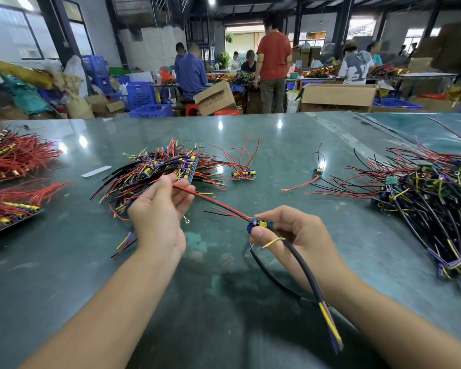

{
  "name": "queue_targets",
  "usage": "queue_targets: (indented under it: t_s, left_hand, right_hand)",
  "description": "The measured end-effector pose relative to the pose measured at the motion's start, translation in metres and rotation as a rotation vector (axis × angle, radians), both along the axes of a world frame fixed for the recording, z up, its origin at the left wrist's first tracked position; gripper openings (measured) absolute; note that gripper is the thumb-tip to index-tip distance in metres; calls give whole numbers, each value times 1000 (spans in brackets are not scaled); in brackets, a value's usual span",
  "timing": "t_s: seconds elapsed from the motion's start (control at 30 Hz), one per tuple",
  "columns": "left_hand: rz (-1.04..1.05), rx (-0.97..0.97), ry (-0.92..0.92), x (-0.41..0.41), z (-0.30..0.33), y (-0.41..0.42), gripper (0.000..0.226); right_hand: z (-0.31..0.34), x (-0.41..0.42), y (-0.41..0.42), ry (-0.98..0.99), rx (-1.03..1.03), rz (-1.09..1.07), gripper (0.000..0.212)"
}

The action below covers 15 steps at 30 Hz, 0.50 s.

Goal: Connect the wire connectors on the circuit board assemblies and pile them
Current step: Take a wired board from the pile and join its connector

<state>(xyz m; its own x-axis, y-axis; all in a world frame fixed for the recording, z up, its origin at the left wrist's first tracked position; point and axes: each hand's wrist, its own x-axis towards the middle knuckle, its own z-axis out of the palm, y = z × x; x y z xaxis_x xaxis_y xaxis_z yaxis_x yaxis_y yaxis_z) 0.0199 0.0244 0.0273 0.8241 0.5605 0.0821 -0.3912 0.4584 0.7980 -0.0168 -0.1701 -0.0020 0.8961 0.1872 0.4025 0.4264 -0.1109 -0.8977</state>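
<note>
— Where's the board?
— The board (260,224) is above the table (250,302), pinched in the right hand (301,235), thumb and fingers curled round it. A black cable (308,272) hangs from it.
— And the left hand (160,209)?
— It pinches the red wire (213,201) that runs to the board, fingers closed on it.
— Around them?
— A pile (168,166) behind the left hand, a heap (431,193) at right, red bundles (14,155) at left, and a few loose boards (244,173) between.
</note>
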Motion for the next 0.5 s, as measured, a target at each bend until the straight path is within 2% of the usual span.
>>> queue_targets:
  t_s: [0.13,0.27,0.33,0.43,0.5]
  left_hand:
    - [44,-131,7,10,2,35,19]
    - [-135,-147,47,6,-1,17,22]
    - [-287,-2,73,-1,1,1,30]
    - [-582,358,56,-16,0,-17,39]
    - [-751,512,33,-25,-6,-29,34]
  right_hand:
    - [5,6,-16,56,143,-96,8]
    - [11,8,-20,130,338,-91,7]
    - [11,6,-17,133,358,-73,7]
    - [10,3,-10,96,321,-18,17]
    - [8,1,-7,48,226,21,16]
